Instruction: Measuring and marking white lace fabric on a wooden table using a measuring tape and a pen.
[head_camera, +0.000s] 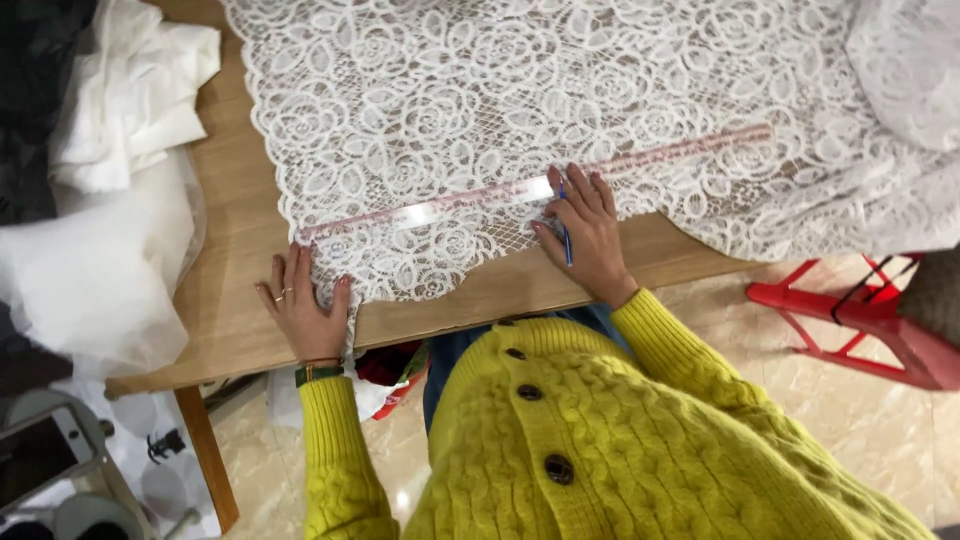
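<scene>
White lace fabric (560, 110) is spread over a wooden table (235, 250), filling the upper centre and right of the frame; its scalloped edge runs down toward the lower left. A long clear ruler (530, 188) lies diagonally on the lace, from centre left up to the upper right.

Left hand (305, 310), lower left of frame: fingers spread, palm flat, pressing the lace edge to the table just below the ruler's near end. A ring and a wrist band are visible.

Right hand (590, 235), centre: fingers extended and lying on the ruler's middle, with a blue pen (566, 235) pinched between them, tip pointing toward the ruler edge.

Judgement on technique: lace is open and stretchy, so the cloth should stay flat but not be pulled; firm downward pressure on the ruler, light pen strokes along its edge, and no dragging of the threads.

Surroundings: folded white cloth (130, 100) at the upper left, a red stool (860, 320) at the right on the tiled floor, a phone (40, 455) at the lower left.
</scene>
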